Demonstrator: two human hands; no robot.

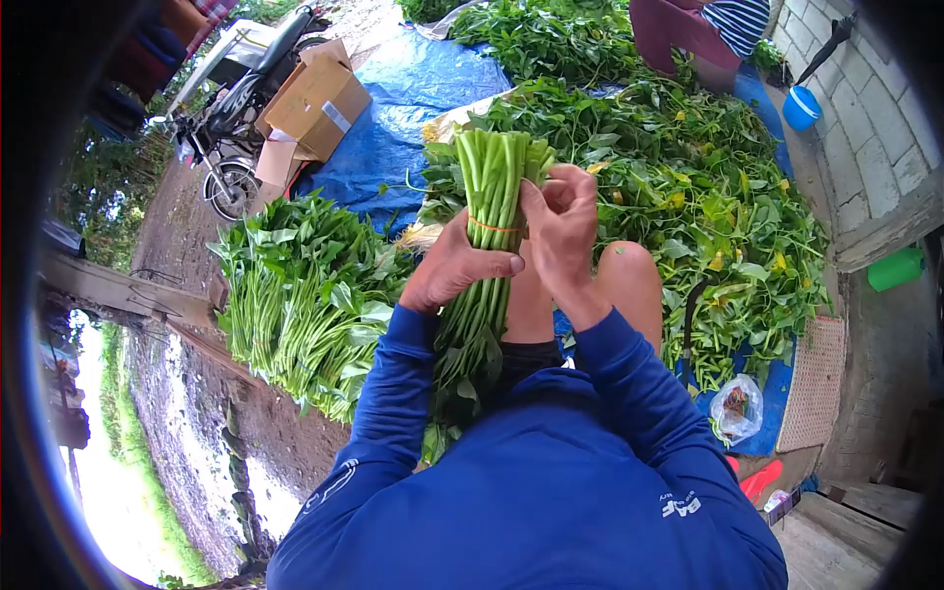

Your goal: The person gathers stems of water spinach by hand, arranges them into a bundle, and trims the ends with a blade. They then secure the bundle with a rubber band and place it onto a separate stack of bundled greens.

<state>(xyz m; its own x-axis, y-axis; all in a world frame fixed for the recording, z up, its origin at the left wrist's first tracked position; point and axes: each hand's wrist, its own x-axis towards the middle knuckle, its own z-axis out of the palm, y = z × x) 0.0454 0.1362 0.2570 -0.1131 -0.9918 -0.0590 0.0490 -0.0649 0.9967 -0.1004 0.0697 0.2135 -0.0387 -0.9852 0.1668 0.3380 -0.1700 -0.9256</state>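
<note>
A bundle of green leafy stems (489, 182) stands upright before my chest, cut ends up and leaves hanging down by my lap. An orange band (495, 227) goes round its stems. My left hand (459, 264) is wrapped round the bundle at the band, thumb across the front. At the bundle's right side, my right hand (565, 221) has its fingers curled, with the thumb against the stems near the top. Whether those fingers pinch anything is hidden. More bundled greens (295, 305) lie in a pile to the left.
Loose greens (718, 216) are heaped on a blue tarp (408, 108). A motorcycle (241, 108) and cardboard box (315, 103) are at the back left. Another person (678, 39) is at the top right. A plastic bag (737, 408) and blue bucket (801, 107) are to the right.
</note>
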